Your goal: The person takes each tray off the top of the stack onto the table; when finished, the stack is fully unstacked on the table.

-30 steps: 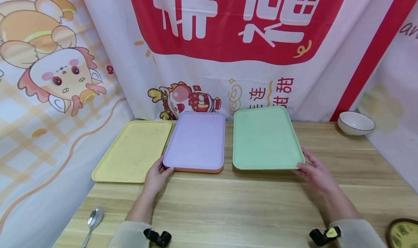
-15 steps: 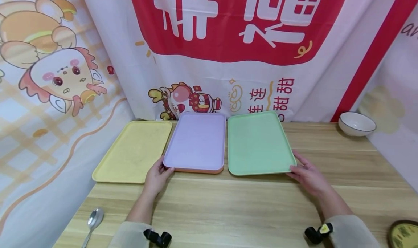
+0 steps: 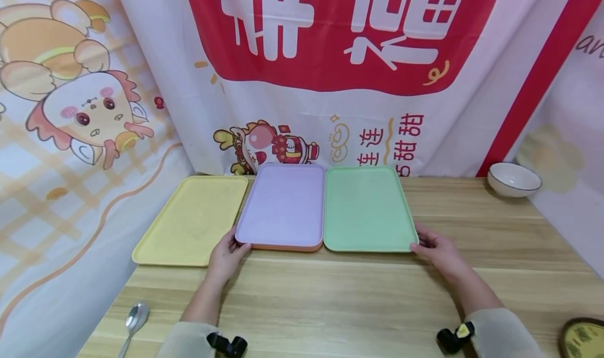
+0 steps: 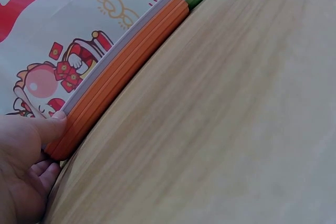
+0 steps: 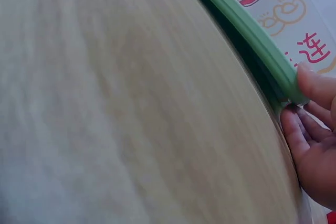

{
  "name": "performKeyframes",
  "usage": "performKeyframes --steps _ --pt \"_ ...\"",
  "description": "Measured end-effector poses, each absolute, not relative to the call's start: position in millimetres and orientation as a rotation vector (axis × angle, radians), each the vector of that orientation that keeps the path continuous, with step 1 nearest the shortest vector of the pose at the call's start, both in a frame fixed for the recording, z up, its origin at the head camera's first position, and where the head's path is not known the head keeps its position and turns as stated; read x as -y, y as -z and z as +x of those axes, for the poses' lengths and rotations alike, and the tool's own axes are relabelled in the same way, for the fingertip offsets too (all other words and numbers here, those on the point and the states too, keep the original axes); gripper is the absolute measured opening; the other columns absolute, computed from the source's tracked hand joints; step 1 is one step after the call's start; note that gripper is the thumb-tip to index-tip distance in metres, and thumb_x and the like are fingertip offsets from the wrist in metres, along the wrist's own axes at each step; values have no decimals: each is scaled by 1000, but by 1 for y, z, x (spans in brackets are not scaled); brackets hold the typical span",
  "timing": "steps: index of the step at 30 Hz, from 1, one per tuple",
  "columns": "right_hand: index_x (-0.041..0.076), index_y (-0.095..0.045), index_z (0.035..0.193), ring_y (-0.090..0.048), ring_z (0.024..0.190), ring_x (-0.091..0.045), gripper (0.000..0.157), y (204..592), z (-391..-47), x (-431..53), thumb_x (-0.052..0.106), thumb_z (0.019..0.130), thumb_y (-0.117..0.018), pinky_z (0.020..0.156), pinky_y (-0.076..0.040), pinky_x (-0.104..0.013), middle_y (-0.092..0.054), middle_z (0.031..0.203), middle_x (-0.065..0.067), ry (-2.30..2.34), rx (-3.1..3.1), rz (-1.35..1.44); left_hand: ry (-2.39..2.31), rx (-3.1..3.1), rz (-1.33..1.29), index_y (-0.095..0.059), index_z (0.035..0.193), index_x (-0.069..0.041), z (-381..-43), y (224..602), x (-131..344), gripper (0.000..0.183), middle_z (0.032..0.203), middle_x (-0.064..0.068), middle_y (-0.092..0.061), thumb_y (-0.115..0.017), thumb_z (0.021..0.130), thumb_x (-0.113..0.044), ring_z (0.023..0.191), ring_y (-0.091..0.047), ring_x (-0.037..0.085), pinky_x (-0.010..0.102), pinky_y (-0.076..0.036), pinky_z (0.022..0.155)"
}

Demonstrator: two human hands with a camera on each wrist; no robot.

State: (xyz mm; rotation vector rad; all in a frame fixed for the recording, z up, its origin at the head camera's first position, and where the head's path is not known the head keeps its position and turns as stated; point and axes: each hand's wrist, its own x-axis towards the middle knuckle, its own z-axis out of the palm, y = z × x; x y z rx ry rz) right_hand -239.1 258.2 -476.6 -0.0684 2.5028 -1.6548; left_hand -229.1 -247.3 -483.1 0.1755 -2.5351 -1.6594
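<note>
My left hand [image 3: 227, 257] grips the near left corner of a small stack, a purple tray [image 3: 283, 206] on top of orange trays [image 4: 123, 72]. In the left wrist view the thumb lies on the top edge while the fingers curl low beside the orange corner. My right hand [image 3: 436, 250] pinches the near right corner of a green tray [image 3: 368, 208], thumb on the rim and fingers underneath. A dark gap shows under the green tray's front edge [image 5: 252, 30] in the right wrist view. Its left side lies right against the purple tray's right side.
A yellow tray [image 3: 193, 219] lies left of the stack on the wooden table [image 3: 330, 300]. A spoon [image 3: 136, 318] is at the front left. A white bowl [image 3: 514, 181] stands at the back right, and a round dark-rimmed item [image 3: 585, 339] at the front right. Printed cloth [image 3: 264, 104] hangs behind.
My right hand has moved the green tray left and lowered it, straightening it until it lies alongside the purple tray. The left hand stays at the stack's corner.
</note>
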Motion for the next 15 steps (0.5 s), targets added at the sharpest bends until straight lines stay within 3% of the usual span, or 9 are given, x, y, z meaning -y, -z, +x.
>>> performKeyframes --steps 4,8,11,15 --pt "-3 -41 146 -55 106 -7 64 477 -239 -257 22 93 -68 84 -47 -12 -55 135 -27 1525 -2626 -95 1655 2529 163 -28 149 10 -230 485 248 69 148 35 -36 -65 92 -2 138 -39 44 47 -37 116" --pt "-5 -40 146 -54 122 -39 65 468 -239 -251 26 94 -66 100 -51 -38 -52 138 -31 1388 -2711 -80 1662 2527 161 -27 149 11 -230 485 248 69 148 35 -36 -65 92 -2 139 -38 44 47 -36 116" --pt "-5 -36 147 -48 129 -47 67 460 -242 -243 28 96 -63 106 -46 -56 -46 143 -32 1347 -2767 -110 1671 2522 162 -27 149 11 -229 485 248 70 149 35 -35 -65 91 -1 139 -38 44 46 -36 116" --pt "-8 -41 144 -50 127 -47 61 453 -247 -221 23 96 -63 104 -48 -56 -46 143 -31 1400 -2842 -246 1663 2521 163 -27 148 12 -229 485 247 70 148 36 -36 -65 91 0 137 -40 45 47 -37 115"
